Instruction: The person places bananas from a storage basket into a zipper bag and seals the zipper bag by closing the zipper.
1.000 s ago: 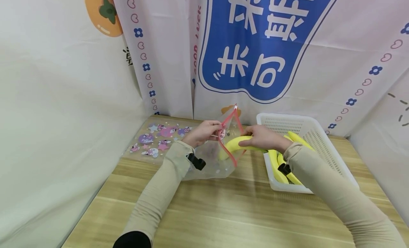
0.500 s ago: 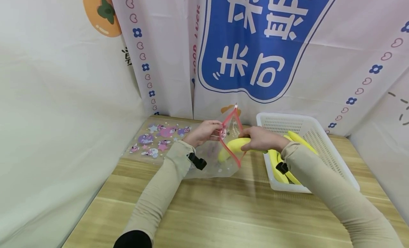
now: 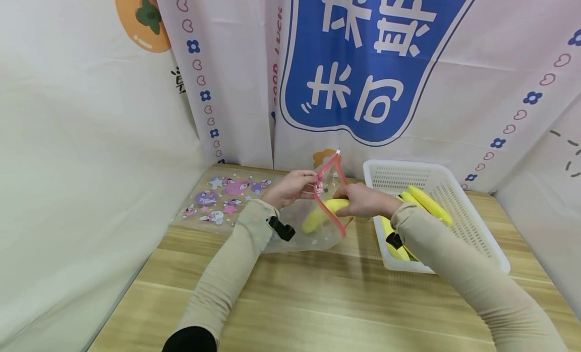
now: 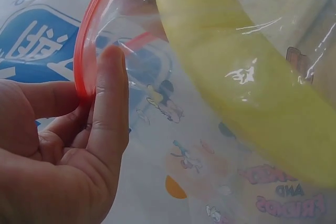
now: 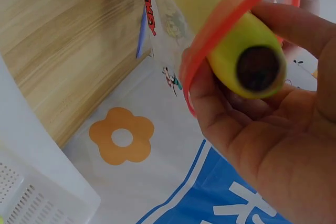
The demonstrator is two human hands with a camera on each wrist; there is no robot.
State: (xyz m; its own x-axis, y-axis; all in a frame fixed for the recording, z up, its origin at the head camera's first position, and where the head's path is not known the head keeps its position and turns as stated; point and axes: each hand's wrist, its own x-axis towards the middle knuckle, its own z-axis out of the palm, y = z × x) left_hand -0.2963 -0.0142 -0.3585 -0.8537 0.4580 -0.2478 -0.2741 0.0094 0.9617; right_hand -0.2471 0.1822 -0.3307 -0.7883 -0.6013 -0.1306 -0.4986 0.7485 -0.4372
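Note:
In the head view my left hand (image 3: 292,186) pinches the red-edged mouth of a clear zip bag (image 3: 290,238) and holds it apart. The left wrist view shows the bag's red zip rim (image 4: 84,40) between thumb and fingers. My right hand (image 3: 360,199) grips a yellow banana (image 3: 315,217) near one end. Most of the banana lies inside the bag, seen through the film in the left wrist view. From the right wrist, the banana's dark end (image 5: 258,69) faces the camera, and the fingers holding it reach in past the red rim.
A white perforated basket (image 3: 481,231) stands at the right with several more bananas (image 3: 428,206) in it. Another clear bag with pink and purple cartoon prints (image 3: 231,190) lies flat at the back left of the wooden table (image 3: 290,301). Printed cloth hangs behind.
My right hand has moved left with the banana, pushing it deeper into the bag. The bag's mouth has shifted slightly to the right; my left hand has kept its pinch on it.

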